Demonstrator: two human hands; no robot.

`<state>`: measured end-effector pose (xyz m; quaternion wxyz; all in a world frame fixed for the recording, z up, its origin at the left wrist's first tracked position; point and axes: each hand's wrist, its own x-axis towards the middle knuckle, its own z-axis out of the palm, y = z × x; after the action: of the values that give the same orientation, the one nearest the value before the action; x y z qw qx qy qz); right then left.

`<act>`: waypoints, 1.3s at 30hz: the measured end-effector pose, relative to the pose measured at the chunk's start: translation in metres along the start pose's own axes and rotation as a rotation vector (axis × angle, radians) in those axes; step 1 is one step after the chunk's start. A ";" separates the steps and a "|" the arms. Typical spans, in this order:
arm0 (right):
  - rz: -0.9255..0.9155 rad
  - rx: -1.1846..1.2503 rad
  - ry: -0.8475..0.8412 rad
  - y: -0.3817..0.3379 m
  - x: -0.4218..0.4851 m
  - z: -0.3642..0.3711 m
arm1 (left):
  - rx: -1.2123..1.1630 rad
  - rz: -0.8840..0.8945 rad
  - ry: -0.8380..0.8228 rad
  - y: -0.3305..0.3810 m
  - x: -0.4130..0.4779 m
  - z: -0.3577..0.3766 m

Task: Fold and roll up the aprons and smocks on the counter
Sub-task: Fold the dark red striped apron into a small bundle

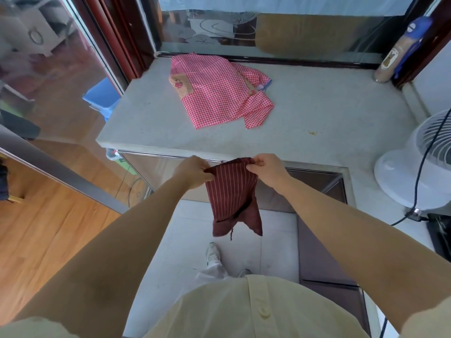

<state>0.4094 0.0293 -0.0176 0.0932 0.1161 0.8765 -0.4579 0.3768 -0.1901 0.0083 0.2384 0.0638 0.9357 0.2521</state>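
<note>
Head view: a dark red striped apron [233, 196] is held in the air in front of the counter [317, 118], its top edge pinched at the left corner by the left hand [192, 172] and at the right corner by the right hand [266, 168]; the cloth hangs folded below them. A pink checked smock [219, 93] is seen lying flat on the counter, well apart from both hands

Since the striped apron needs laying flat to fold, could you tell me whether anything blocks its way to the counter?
Nothing visible does. The left hand and right hand pinch the apron just short of the counter; the checked smock lies farther back, and the fan stands far right.
</note>
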 end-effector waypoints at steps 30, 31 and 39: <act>0.241 -0.328 -0.427 0.035 -0.023 0.004 | -0.351 0.470 0.398 0.055 -0.016 0.004; 0.236 -0.363 -0.394 0.038 -0.022 0.003 | -0.301 0.465 0.413 0.053 -0.015 0.004; 0.307 -0.582 -0.144 0.046 -0.023 -0.015 | -0.087 0.276 0.584 0.042 0.001 0.010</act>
<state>0.4439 0.0639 -0.0389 0.2522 0.1828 0.9338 -0.1761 0.3802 -0.1489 0.0217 -0.0738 0.1048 0.9354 0.3296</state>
